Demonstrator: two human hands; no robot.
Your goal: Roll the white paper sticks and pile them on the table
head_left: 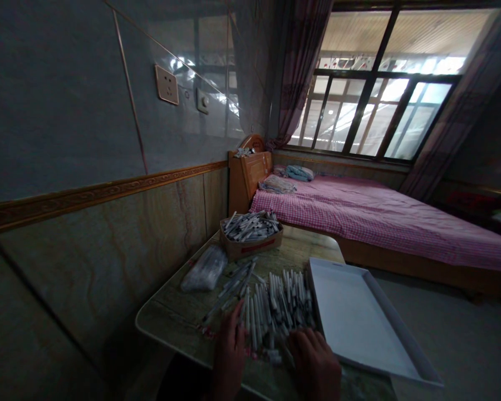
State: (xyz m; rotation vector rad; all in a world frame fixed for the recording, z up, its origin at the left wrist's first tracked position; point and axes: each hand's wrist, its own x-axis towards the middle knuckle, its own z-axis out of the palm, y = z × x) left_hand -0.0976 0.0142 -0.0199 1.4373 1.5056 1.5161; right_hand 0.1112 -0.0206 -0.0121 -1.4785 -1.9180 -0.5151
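Note:
Rows of white pens (290, 295) lie side by side on the marble-patterned table (162, 314), their lengths pointing away from me. At the left end of the rows is my left hand (229, 345), its fingers closed around what looks like a pen (242, 313). My right hand (313, 356) is curled beside the near ends of the pens, and its fingertips and anything in them are hidden. Small pale and pinkish pieces (271, 355) lie between the two hands. Looser pens (237, 278) are scattered behind my left hand.
A cardboard box (250, 249) heaped with pens stands at the table's back. Left of it lies a clear plastic bag (205, 268). A shallow white tray (363, 317) sits at the right, reaching past the table edge. Beyond are a bed (359, 214) and a tiled wall (150, 234).

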